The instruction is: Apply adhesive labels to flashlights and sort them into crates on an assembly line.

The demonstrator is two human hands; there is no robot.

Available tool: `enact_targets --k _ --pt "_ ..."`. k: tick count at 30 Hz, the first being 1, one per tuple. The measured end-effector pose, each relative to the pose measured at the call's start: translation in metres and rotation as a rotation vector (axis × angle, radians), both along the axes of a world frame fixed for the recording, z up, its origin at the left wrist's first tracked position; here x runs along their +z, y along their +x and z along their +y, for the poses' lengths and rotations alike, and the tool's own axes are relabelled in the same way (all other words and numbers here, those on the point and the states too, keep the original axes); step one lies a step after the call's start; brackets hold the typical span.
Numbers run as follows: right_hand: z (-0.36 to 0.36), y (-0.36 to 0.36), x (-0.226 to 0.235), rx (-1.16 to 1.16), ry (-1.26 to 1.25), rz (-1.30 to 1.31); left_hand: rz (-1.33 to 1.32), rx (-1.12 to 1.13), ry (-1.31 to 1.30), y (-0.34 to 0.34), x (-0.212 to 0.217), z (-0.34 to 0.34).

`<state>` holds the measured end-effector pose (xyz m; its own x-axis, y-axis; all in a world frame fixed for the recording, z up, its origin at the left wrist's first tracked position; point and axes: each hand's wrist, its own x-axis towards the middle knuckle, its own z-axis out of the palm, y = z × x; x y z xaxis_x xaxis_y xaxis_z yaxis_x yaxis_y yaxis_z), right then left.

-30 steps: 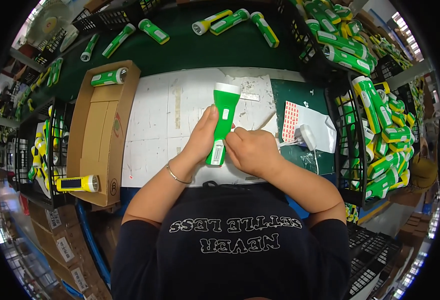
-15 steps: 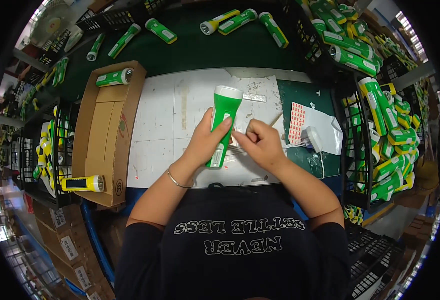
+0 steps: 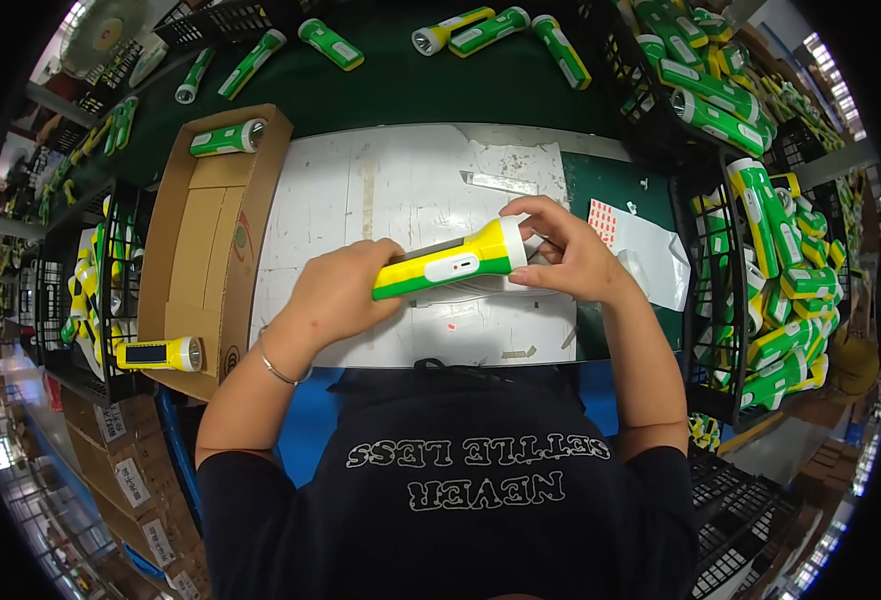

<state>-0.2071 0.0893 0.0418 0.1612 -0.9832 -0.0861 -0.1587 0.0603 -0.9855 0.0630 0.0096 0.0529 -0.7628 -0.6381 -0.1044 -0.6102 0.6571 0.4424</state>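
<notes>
A yellow and green flashlight point(image 3: 426, 270) with a white head lies sideways in my hands above the white work sheet point(image 3: 321, 190). Its side with a small white port panel faces up toward me. My left hand point(image 3: 336, 292) is closed round the tail end, its fingertips hidden behind the body. At the other end, my right hand point(image 3: 581, 258) grips the rim of the white head between thumb and fingers. The lens faces right, toward my right palm, and does not show. White cable passes under the flashlight.
On the left a cardboard tray point(image 3: 266, 190) holds a green flashlight point(image 3: 227, 138) and a yellow one point(image 3: 161, 354). A black crate point(image 3: 741, 330) full of flashlights stands at right. Beside my right wrist lies a sheet of red stickers point(image 3: 602, 222). More flashlights lie along the far side.
The flashlight has turned from upright to sideways, showing its yellow and green side. My right hand has moved onto its white head, and my left hand has shifted left with the tail.
</notes>
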Motion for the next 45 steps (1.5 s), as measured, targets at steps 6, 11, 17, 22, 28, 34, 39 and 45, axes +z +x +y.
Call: enact_targets --k 6,11,17,22,28,34,39,45 --pt "-0.008 0.0 0.004 0.036 0.066 0.02 -0.056 0.011 0.145 0.011 0.008 -0.003" --pt "-0.017 0.02 -0.003 0.083 0.063 0.041 0.135 -0.008 0.568 -0.013 -0.003 0.002" --pt "-0.019 0.048 -0.049 -0.054 -0.106 0.587 0.386 0.198 0.62 -0.009 -0.033 0.002" --pt "-0.014 0.086 -0.07 -0.067 -0.279 0.814 0.402 0.294 0.488 -0.013 -0.038 0.005" --pt "-0.011 0.068 -0.053 -0.127 -0.097 0.391 0.366 0.359 0.297 -0.012 -0.048 0.004" --pt "-0.014 0.051 -0.036 -0.158 0.072 -0.146 0.38 0.347 0.263 -0.029 -0.045 0.009" --pt "-0.012 0.044 -0.039 -0.158 0.121 -0.196 0.417 0.333 0.249 -0.037 -0.043 0.013" --pt "-0.011 0.052 -0.036 -0.24 0.171 -0.297 0.365 0.369 -0.153 -0.042 -0.039 0.02"
